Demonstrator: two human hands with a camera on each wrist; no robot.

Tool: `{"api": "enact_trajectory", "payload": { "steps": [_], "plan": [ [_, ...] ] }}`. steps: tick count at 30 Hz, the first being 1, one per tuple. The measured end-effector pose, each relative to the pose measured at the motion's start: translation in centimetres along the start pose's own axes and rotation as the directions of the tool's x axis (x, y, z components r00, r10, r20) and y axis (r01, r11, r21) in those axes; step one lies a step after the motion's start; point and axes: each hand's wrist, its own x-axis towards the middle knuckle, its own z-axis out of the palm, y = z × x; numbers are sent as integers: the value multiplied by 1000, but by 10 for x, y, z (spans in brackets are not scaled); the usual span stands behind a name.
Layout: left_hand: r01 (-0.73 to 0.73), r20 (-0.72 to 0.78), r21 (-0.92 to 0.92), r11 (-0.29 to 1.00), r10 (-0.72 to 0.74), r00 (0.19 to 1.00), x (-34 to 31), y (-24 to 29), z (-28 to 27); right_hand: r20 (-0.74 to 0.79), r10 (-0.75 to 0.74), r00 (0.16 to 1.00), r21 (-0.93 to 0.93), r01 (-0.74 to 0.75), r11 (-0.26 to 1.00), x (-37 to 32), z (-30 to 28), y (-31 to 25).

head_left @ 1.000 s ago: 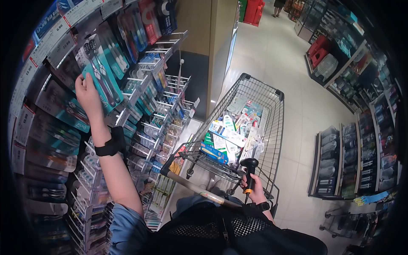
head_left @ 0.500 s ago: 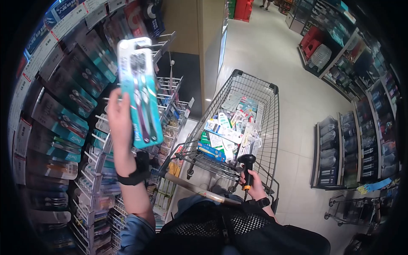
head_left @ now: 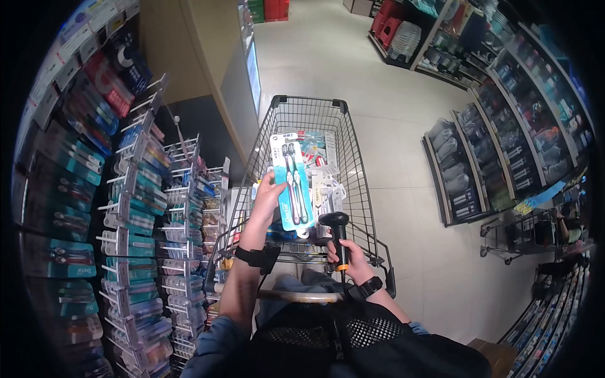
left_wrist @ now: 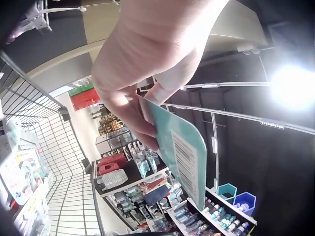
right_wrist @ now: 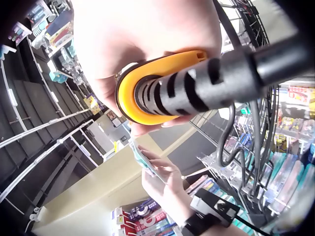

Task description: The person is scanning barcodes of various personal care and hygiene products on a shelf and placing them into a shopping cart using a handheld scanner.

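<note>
The left hand (head_left: pixel 267 200) is now away from the rack (head_left: pixel 129 220), which it was reaching into a second ago; the rack's hanging packs lie well to its left. The toothbrush pack (head_left: pixel 304 200) has come along in its fingers, out from among them, and now stands over the cart (head_left: pixel 357 148), just right of the hand. It covers some of the packages (head_left: pixel 324 203) beyond the hand that showed earlier. The gap between the two hands has narrowed, so the scanner (head_left: pixel 341 242) in the right hand (head_left: pixel 357 259) is now near the pack's lower end. The walker's legs far ahead of the hands have gone from view.
</note>
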Motion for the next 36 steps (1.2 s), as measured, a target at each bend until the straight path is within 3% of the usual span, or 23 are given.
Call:
{"api": "enact_trajectory", "payload": {
  "steps": [9,14,15,17,19,23,26,27,30,33,35,36],
  "plan": [
    [141,204,-190,972,-102,974,6,-31,-25,-41,-210,977,-10,209,978,-8,-13,-9],
    [195,232,-126,973,-162,959,0,-32,-14,-35,-272,962,-44,270,962,-12,-11,-11],
    [216,250,-64,974,-194,949,-6,-35,-11,-20,-308,951,-119,303,945,-13,-10,-12],
    [222,298,-76,972,-191,935,-7,-36,-9,-3,-312,950,-72,311,948,-13,-12,-12],
    [251,265,14,968,-246,933,-6,-45,-6,-19,-340,940,-73,338,938,-15,-9,-10],
    [267,299,-93,959,-229,926,-6,-53,-2,-32,-346,938,-93,342,935,-13,-11,-12],
    [255,288,-67,965,-226,930,-1,-65,-11,-45,-329,943,-88,324,942,-12,-12,-11],
    [260,263,-170,951,-210,942,-2,-63,-7,-51,-333,942,-91,327,940,-14,-12,-12],
    [218,200,-203,955,-177,964,-3,-60,-6,-49,-348,936,-67,344,936,-17,-13,-12],
    [217,46,-248,944,-212,976,-1,-69,-7,-38,-330,943,-54,328,943,-14,-12,-13],
    [416,310,-274,867,-330,891,5,-62,-21,-68,-348,935,-72,343,936,-15,-15,-12],
    [361,91,-199,911,-350,932,-4,-55,-1,-30,-341,939,-50,340,939,-15,-13,-13]
  ]
}}
